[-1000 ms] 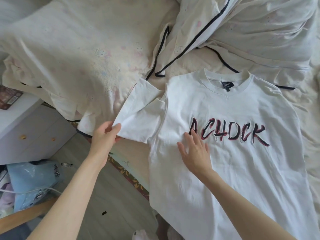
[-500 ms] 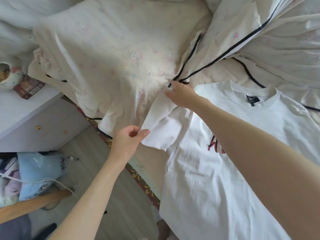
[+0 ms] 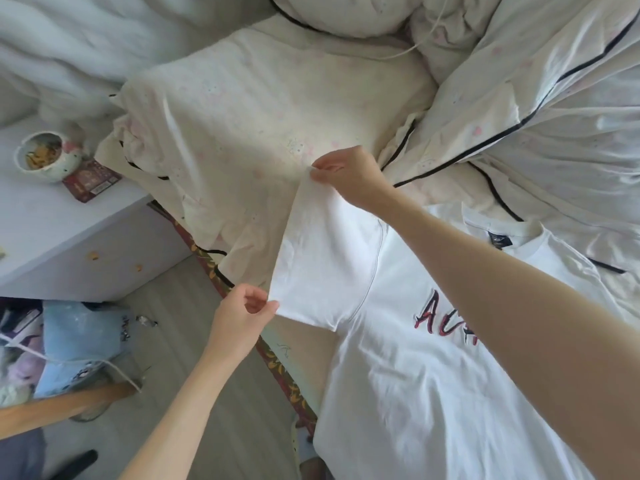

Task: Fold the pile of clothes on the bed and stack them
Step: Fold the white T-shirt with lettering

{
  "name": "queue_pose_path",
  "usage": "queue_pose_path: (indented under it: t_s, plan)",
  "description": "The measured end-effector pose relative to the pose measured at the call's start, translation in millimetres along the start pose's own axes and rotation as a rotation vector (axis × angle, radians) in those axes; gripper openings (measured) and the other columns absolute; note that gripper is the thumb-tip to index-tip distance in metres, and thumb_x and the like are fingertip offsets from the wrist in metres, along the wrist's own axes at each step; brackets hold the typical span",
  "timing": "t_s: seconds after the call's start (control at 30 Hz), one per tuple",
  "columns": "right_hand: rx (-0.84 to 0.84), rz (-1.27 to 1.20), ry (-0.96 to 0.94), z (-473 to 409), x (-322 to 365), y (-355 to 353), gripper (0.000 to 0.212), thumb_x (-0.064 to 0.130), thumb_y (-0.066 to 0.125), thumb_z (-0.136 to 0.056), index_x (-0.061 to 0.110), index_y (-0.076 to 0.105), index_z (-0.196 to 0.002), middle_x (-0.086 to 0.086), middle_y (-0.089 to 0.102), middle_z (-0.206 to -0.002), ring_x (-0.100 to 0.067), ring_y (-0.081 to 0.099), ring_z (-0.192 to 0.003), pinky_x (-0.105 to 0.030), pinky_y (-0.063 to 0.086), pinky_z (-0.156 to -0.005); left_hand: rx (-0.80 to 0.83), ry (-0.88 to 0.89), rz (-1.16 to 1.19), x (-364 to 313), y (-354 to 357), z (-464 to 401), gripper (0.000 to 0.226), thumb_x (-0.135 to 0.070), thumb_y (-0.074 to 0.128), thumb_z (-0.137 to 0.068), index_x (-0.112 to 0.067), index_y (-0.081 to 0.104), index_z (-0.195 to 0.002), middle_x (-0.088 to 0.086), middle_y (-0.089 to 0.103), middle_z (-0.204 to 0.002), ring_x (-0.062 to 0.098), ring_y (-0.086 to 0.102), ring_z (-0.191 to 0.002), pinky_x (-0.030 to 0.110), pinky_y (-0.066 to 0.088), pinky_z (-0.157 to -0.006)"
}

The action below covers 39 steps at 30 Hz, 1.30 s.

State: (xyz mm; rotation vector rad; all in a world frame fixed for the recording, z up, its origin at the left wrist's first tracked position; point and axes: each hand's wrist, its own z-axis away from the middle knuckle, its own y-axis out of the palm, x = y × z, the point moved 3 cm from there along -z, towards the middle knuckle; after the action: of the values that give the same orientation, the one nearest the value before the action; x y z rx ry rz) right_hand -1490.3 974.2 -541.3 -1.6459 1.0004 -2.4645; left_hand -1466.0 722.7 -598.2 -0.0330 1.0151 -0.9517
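A white T-shirt point(image 3: 408, 382) with red and black lettering lies face up on the bed, its neck toward the far side. Its left sleeve point(image 3: 322, 265) is stretched out flat past the bed's edge. My left hand point(image 3: 242, 317) pinches the sleeve's near hem corner. My right hand point(image 3: 346, 174) pinches the far hem corner, and my right forearm crosses over the shirt's chest and hides most of the lettering.
A cream pillow point(image 3: 263, 126) and a crumpled duvet with black piping point(image 3: 540, 109) lie beyond the shirt. Left of the bed stands a white nightstand point(image 3: 69, 230) with a bowl point(image 3: 45, 155) and a small box point(image 3: 91, 180). Bags point(image 3: 76, 341) sit on the wooden floor.
My right hand left the shirt's chest, reached to the sleeve's far corner and took hold of it. Both hands have pulled the sleeve out flat. The view has shifted left.
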Motion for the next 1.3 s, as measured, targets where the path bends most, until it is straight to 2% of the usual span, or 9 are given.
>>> queue_pose_path:
  t_s: [0.13,0.33,0.53,0.63,0.73,0.87,1.07,1.17,1.3]
  plan:
    - [-0.013,0.173,-0.049,-2.1,0.5,18.1,0.017,0.019,0.068,-0.085,0.011,0.074,-0.098,0.012,0.057,-0.074,-0.003,0.050,-0.073,-0.003,0.034,-0.054,0.151,-0.027,-0.053,10.5,12.5,-7.7,0.017,-0.016,0.054,-0.085,-0.010,0.043,-0.074,-0.002,0.036,-0.062,0.014,0.033,-0.057,0.029,0.025,-0.059]
    - [-0.019,0.018,0.025,23.7,-13.1,-4.0,0.015,0.017,0.064,-0.089,0.004,0.071,-0.090,0.005,0.056,-0.058,0.002,0.047,-0.041,-0.012,0.040,-0.050,0.018,0.086,0.064,-1.8,21.8,9.2,0.008,-0.024,0.056,-0.092,-0.017,0.059,-0.095,-0.007,0.063,-0.099,-0.001,0.057,-0.094,0.011,0.040,-0.073]
    - [-0.174,-0.312,0.214,101.0,-84.6,-96.2,0.031,0.027,0.056,-0.095,0.006,0.063,-0.074,-0.003,0.062,-0.062,-0.015,0.057,-0.059,-0.025,0.048,-0.060,0.168,0.575,-0.057,-49.4,74.9,57.0,0.015,-0.017,0.058,-0.092,-0.032,0.057,-0.090,-0.013,0.059,-0.088,-0.001,0.054,-0.089,0.006,0.041,-0.074]
    - [-0.177,-0.086,0.445,131.9,-141.8,-120.7,0.036,0.034,0.051,-0.096,0.007,0.066,-0.076,-0.011,0.065,-0.083,-0.026,0.059,-0.082,-0.035,0.049,-0.077,0.428,0.700,-0.304,-49.9,123.5,66.3,0.017,-0.026,0.055,-0.094,-0.020,0.064,-0.107,-0.011,0.059,-0.102,0.001,0.054,-0.095,0.015,0.043,-0.080]
    - [-0.046,0.318,0.608,142.1,-183.1,-122.0,0.037,0.035,0.051,-0.096,0.004,0.064,-0.111,-0.015,0.062,-0.120,-0.032,0.054,-0.113,-0.036,0.040,-0.095,0.429,0.581,-0.394,-33.3,145.1,51.3,0.023,-0.029,0.052,-0.095,-0.022,0.063,-0.114,-0.013,0.056,-0.108,0.005,0.053,-0.102,0.014,0.037,-0.079]
    - [-0.038,0.378,0.480,122.1,-186.5,-95.2,0.038,0.032,0.051,-0.096,0.008,0.056,-0.125,-0.009,0.059,-0.128,-0.026,0.052,-0.119,-0.027,0.036,-0.094,0.064,0.280,-0.216,-7.2,124.2,17.5,0.021,-0.025,0.052,-0.095,-0.017,0.056,-0.114,-0.011,0.051,-0.101,0.008,0.053,-0.093,0.011,0.035,-0.073]
    - [-0.066,0.398,0.254,55.3,-159.2,-39.5,0.044,0.037,0.050,-0.096,0.012,0.048,-0.132,-0.009,0.053,-0.132,-0.026,0.047,-0.123,-0.040,0.038,-0.101,0.228,0.088,-0.055,18.4,140.3,8.0,0.019,-0.040,0.049,-0.095,-0.022,0.053,-0.092,-0.015,0.055,-0.080,-0.004,0.050,-0.072,0.011,0.037,-0.063]
    - [-0.114,0.433,0.226,30.8,-152.8,-22.4,0.041,0.040,0.050,-0.095,0.012,0.052,-0.125,-0.007,0.055,-0.124,-0.025,0.048,-0.118,-0.042,0.039,-0.099,0.197,0.159,-0.026,22.5,145.0,12.7,0.033,-0.036,0.049,-0.095,-0.018,0.041,-0.068,-0.010,0.038,-0.057,0.003,0.037,-0.050,0.014,0.033,-0.050]
    - [-0.127,0.342,0.325,10.0,-162.3,-14.1,0.026,0.034,0.055,-0.091,0.011,0.058,-0.104,-0.001,0.055,-0.091,-0.021,0.053,-0.092,-0.036,0.045,-0.083,0.157,0.212,-0.018,33.3,143.6,20.3,0.034,-0.034,0.049,-0.095,-0.020,0.037,-0.066,-0.009,0.031,-0.053,0.005,0.033,-0.049,0.018,0.031,-0.050]
